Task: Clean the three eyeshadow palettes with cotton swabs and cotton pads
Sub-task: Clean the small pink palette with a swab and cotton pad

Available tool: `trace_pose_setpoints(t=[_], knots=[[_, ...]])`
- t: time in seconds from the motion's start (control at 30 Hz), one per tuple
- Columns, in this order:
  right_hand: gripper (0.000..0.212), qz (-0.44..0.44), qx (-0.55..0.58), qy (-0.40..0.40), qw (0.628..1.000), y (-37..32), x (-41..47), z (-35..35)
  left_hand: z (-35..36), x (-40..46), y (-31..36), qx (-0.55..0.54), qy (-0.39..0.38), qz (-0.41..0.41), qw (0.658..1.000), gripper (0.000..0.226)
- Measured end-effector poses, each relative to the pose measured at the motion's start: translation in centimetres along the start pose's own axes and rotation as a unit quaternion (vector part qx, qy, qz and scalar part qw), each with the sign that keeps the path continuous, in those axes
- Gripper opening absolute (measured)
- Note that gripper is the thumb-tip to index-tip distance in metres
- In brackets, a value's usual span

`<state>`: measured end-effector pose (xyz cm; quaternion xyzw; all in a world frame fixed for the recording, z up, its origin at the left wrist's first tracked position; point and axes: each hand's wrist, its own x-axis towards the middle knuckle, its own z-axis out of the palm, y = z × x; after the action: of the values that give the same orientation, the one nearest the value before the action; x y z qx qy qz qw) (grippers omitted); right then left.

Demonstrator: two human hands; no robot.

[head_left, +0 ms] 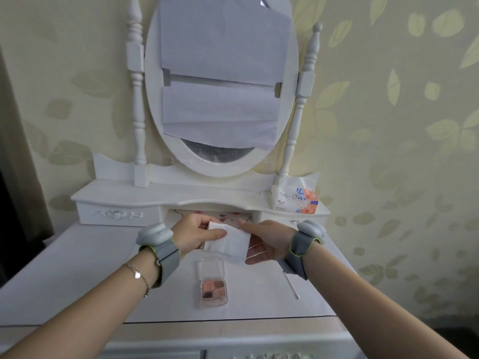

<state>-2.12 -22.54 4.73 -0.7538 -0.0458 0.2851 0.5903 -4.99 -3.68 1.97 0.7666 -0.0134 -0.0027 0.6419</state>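
Both hands hold a white square cotton pad [229,240] above the dressing table. My left hand [199,233] pinches its left edge with thumb on top. My right hand [267,242] holds its right side, with the fingers under the pad and the thumb at the upper edge. An open eyeshadow palette [213,286] with a clear lid and pink-brown shades lies on the table below the hands. One cotton swab [291,285] lies to the right of the palette. No other palette is visible.
A pack of tissues [294,196] stands on the raised shelf at the right. An oval mirror [220,86] covered with paper rises behind. A patterned item [228,216] lies in the recess under the shelf, partly hidden by the hands. The table front edge [233,320] is near.
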Motion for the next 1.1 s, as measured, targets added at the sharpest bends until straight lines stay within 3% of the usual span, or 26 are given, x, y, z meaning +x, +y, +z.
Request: trace_pose_setpoints(t=[0.13,0.23,0.43,0.6,0.97,1.03,1.1], knots=[[0.024,-0.004,-0.020,-0.029,0.999,0.12,0.03,0.13,0.20,-0.07,0.18,-0.008,-0.016,0.006,1.000,0.022],[0.017,-0.036,-0.030,-0.033,0.998,0.19,0.21,0.16,0.44,-0.02,0.23,-0.038,-0.020,0.004,0.999,0.009],[0.016,-0.106,-0.099,0.019,0.989,0.44,0.77,-0.04,0.54,0.16,0.32,-0.040,0.013,-0.023,0.999,0.014],[0.018,-0.071,-0.094,0.000,0.993,0.37,0.63,-0.15,0.27,0.57,0.12,0.013,0.020,-0.013,1.000,0.022],[0.010,-0.053,-0.120,-0.029,0.991,0.41,0.73,-0.12,0.36,0.44,0.29,0.008,-0.001,0.005,1.000,0.014],[0.015,-0.069,-0.108,-0.022,0.992,0.36,0.79,-0.08,0.27,0.38,0.24,0.000,-0.004,0.002,1.000,0.012],[0.034,-0.097,-0.083,-0.002,0.992,0.31,0.89,-0.09,0.15,0.43,0.04,-0.005,0.005,-0.002,1.000,0.009]])
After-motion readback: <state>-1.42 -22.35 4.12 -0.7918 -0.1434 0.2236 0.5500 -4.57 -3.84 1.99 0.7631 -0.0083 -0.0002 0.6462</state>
